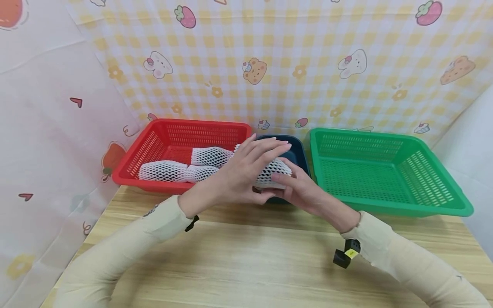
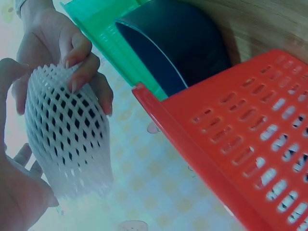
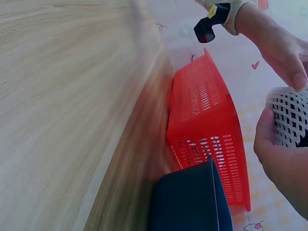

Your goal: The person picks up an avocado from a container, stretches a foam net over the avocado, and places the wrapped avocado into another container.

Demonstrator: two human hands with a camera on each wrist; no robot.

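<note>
A white foam net sleeve is held over the dark blue bin. My right hand grips the sleeve from the right, its thumb on the near side. Around the other side, my left hand reaches with fingers mostly straight and thumb low by the sleeve's end. Dark patches show through the mesh of the net in the left wrist view; what lies inside cannot be made out. More white net-covered pieces lie in the red basket at the left.
A green basket stands to the right of the blue bin. All the containers sit along the back of the wooden table, against a checked cloth. The blue bin is partly hidden behind my hands.
</note>
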